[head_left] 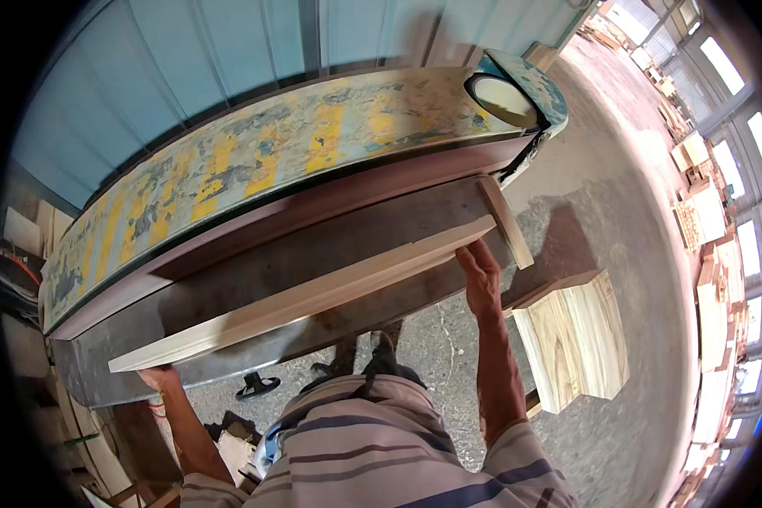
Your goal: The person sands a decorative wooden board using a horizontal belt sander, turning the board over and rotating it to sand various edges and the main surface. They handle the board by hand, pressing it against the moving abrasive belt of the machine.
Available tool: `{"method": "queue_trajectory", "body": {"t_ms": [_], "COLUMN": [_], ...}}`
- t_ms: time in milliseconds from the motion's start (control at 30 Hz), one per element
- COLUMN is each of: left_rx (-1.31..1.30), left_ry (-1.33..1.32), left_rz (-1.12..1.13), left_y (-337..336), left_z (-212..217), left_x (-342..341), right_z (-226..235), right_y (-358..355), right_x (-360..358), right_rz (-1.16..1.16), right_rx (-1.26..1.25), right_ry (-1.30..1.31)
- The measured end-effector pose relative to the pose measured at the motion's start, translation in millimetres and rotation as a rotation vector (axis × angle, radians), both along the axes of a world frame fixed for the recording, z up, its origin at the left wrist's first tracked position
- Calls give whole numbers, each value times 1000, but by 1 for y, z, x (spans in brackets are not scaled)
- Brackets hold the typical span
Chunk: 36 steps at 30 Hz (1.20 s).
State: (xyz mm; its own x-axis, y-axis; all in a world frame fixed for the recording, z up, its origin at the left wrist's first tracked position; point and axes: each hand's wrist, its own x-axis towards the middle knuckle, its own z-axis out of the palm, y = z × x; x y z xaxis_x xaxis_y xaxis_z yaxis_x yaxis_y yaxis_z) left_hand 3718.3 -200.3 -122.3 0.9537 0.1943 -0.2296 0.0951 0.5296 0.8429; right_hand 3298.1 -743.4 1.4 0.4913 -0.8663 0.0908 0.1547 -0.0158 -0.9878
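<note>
Wooden strip [506,223] across the surface [415,210], boards [577,345] stacked right; left hand [158,378], partly hidden, and right hand [480,264] grip the plank [313,292]!

A long wooden board [313,296] hides the fingers of a person's left hand [158,378] as the lower edge crops a striped shirt [356,449], the picture's dark rim cuts off the blue wall [250,38], and distant wood piles [713,296] sit too small to tell apart.

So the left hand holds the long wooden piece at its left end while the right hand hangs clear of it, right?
No, the right hand doesn't hang clear: the head view shows it holding the long wooden piece near its right end. The rest stands.
</note>
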Motion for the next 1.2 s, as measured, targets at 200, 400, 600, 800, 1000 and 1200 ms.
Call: {"method": "queue_trajectory", "body": {"t_ms": [200, 400, 600, 800, 1000, 1200], "left_rx": [1, -85, 8, 54, 124, 174], "left_ry": [30, 57, 192, 106, 11, -103], "left_rz": [84, 192, 299, 225, 221, 128], "left_y": [29, -32, -35, -26, -35, -35], "left_z": [-8, 22, 54, 59, 99, 114], "left_x": [-15, -24, -56, -75, -92, -98], "right_z": [0, 20, 53, 51, 47, 51], "right_y": [-8, -27, -1, -11, -16, -6], "right_x": [13, -7, 29, 26, 22, 24], "right_rz": [93, -54, -228, -210, -212, -245], "right_rx": [28, -10, -43, -31, -42, -16], "right_ry": [163, -96, 264, 222, 211, 184]}}
